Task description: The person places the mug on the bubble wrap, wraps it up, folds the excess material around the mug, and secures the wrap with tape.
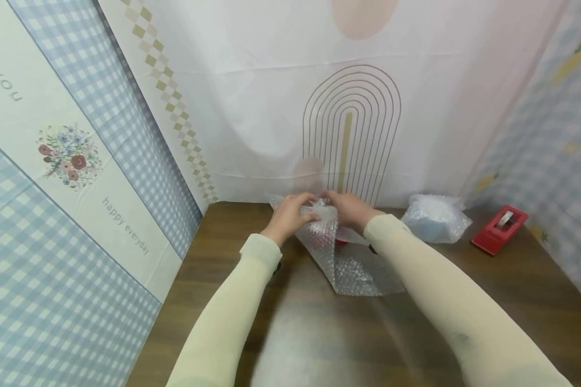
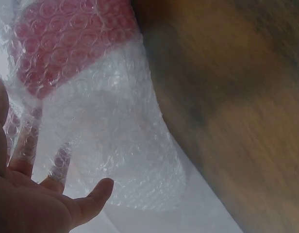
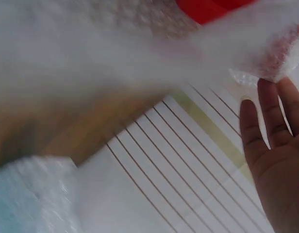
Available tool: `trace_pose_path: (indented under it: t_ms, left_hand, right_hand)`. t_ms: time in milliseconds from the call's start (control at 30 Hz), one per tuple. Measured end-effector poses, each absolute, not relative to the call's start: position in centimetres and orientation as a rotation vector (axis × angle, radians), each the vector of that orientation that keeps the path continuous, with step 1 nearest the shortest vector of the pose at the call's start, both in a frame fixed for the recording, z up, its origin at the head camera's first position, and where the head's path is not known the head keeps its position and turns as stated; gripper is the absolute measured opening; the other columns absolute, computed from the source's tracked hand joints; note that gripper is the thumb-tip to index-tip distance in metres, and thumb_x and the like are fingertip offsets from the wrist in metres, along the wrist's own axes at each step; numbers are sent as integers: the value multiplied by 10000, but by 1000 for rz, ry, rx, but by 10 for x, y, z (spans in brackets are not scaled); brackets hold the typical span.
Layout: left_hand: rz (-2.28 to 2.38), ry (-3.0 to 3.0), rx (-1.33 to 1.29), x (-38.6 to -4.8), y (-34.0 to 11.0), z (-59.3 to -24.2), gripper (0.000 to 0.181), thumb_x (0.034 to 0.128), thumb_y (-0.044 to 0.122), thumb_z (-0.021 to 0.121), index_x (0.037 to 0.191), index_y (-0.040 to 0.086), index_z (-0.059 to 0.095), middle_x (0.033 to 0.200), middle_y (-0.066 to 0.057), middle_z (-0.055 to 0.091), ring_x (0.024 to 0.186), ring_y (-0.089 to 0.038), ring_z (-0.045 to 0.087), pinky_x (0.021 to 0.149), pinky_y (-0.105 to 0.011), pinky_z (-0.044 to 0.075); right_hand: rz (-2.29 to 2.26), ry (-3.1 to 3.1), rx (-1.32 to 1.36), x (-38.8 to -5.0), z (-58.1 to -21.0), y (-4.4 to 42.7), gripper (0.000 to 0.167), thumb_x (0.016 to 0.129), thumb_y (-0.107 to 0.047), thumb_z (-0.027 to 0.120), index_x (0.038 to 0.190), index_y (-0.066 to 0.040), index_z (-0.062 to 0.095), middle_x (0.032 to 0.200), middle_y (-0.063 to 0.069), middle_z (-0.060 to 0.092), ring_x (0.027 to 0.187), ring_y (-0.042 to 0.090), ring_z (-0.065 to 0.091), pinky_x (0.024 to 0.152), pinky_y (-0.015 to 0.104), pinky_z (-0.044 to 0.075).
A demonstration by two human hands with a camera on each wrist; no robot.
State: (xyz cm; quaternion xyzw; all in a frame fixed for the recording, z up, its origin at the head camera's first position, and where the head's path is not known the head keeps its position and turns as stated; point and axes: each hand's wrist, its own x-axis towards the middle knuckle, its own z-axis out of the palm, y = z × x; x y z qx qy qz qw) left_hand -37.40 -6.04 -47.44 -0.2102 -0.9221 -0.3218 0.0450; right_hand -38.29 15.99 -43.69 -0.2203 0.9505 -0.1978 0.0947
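Note:
A sheet of clear bubble wrap [image 1: 360,274] is folded up around a red object [image 1: 340,242], whose kind the wrap hides. My left hand [image 1: 289,215] grips the raised wrap from the left; in the left wrist view its fingers [image 2: 27,145] show through the plastic, the little finger sticking out. From the other side my right hand [image 1: 351,209] holds the top of the wrap, its thumb hidden. Bare red of the object [image 3: 212,8] appears at the top of the right wrist view, with blurred wrap in front of it.
A bubble-wrapped bundle [image 1: 436,219] with something light blue inside lies right of my right hand. Beyond it sits a red tape dispenser [image 1: 498,231] near the right edge. Cloth [image 1: 252,123] hangs behind the brown wooden table [image 1: 213,263] and on both sides.

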Motion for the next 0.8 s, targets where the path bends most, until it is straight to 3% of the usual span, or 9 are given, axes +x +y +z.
trace_pose_path:
  t_ms: [167, 333, 600, 800]
  left_hand:
    - [-1029, -2774, -626, -374, -58, -480, 555, 952, 376, 917, 1446, 213, 726, 1393, -77, 810, 1361, -331, 694, 1180, -602, 562]
    - [-1018, -2787, -639, -372, -55, -479, 543, 992, 387, 876, 1479, 212, 711, 1422, -74, 794, 1413, -350, 659, 1212, -622, 537]
    - [-923, -2777, -676, -372, -53, -481, 481, 1035, 375, 820, 1482, 235, 706, 1472, -23, 780, 1470, -350, 614, 1211, -624, 531]
    - [-883, -2752, -712, -369, -53, -488, 535, 1057, 390, 781, 1549, 217, 661, 1667, -32, 644, 1611, -351, 519, 1315, -658, 461]
  right_hand:
    - [-765, 2754, -604, -383, -445, 168, 870, 948, -161, 913, 1684, -59, 460, 1603, 249, 668, 1480, 494, 640, 1280, 637, 512]
    - [-910, 2629, -580, -381, -438, 175, 912, 968, -170, 912, 1727, -101, 412, 1728, 232, 548, 1611, 501, 503, 1327, 681, 442]
    - [-793, 2706, -651, -374, -430, 174, 855, 954, -62, 888, 1691, -55, 454, 1658, 288, 598, 1514, 519, 598, 1225, 650, 558]
    - [-797, 2754, -621, -372, -438, 174, 843, 933, -101, 918, 1662, -84, 496, 1654, 266, 612, 1501, 510, 615, 1228, 643, 559]
